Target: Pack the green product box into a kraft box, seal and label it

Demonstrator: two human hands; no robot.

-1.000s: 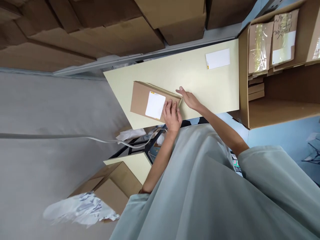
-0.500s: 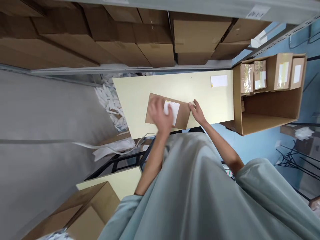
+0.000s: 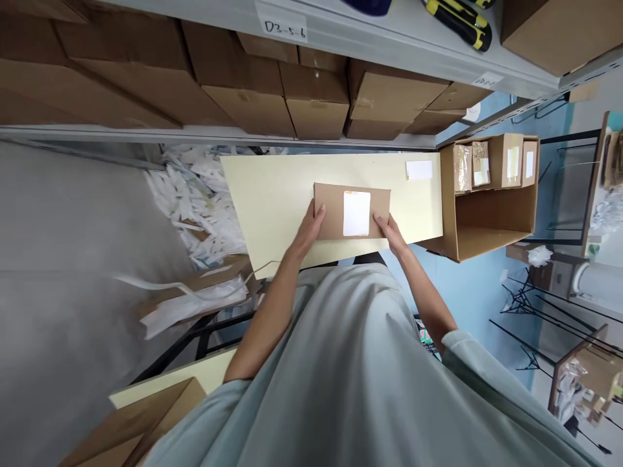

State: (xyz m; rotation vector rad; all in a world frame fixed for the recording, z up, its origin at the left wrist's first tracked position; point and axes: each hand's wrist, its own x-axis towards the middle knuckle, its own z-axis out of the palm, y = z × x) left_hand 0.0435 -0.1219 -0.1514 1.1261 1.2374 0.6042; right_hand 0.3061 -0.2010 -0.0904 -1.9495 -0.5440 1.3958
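Note:
In the head view, a flat brown cardboard box (image 3: 332, 211) is held level between my two hands over a pale yellow tabletop (image 3: 272, 194). A white label (image 3: 357, 213) lies on the middle of its upper face. My left hand (image 3: 310, 228) grips the box's left end, thumb on top. At the right end my right hand (image 3: 390, 231) does the same, its thumb resting on the upper face near the label. The fingers beneath the box are hidden. Beyond my right hand, a white label slip (image 3: 419, 170) lies on the tabletop.
An open carton (image 3: 448, 207) with several smaller boxes adjoins the tabletop's right end. Shelving (image 3: 389, 65) packed with brown cartons runs along the far side. Paper scraps (image 3: 195, 188) heap at the left, near a white cord (image 3: 160, 283). Another open carton (image 3: 146, 415) stands lower left.
My left hand has gone from the label to the box's left end. The box has turned level and shifted right, and my right hand now grips its right end. The camera view has shifted.

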